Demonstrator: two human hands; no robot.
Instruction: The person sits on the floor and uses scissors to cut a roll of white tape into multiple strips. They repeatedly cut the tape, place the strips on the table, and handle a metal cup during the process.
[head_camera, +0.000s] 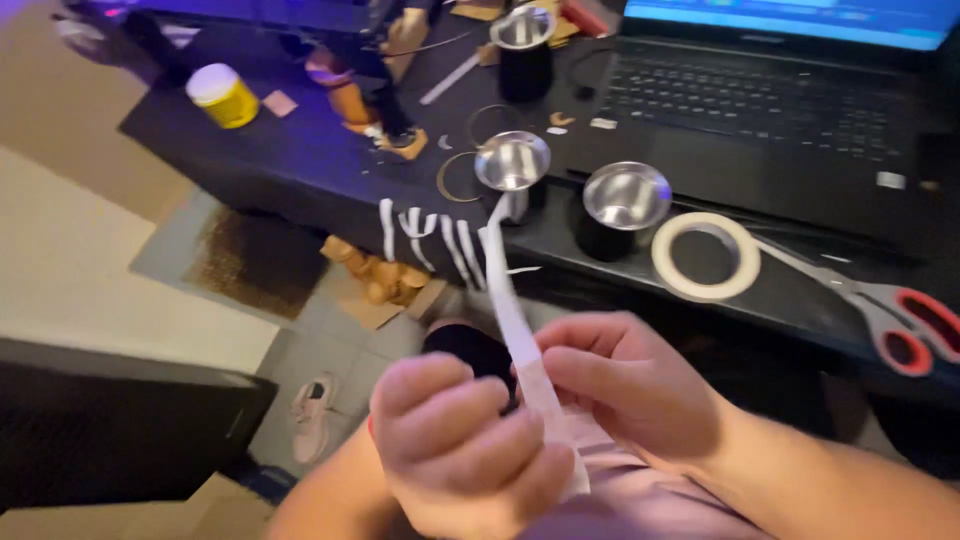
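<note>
Pinching a white tape strip (520, 335) between thumb and fingers, the right hand (625, 385) meets the curled, gripping left hand (465, 455), below a tape roll (705, 257) and scissors (885, 315).

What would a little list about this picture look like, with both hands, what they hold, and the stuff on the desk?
left hand: left hand curled into a fist around the lower part of the long white tape strip
right hand: right hand pinching the same strip from the other side
strip: runs up toward the edge of the black desk
stuck on desk edge: several short white tape pieces
near the strip: round white tape roll, shiny metal cup
far right: red-handled scissors
behind: open black laptop
</note>
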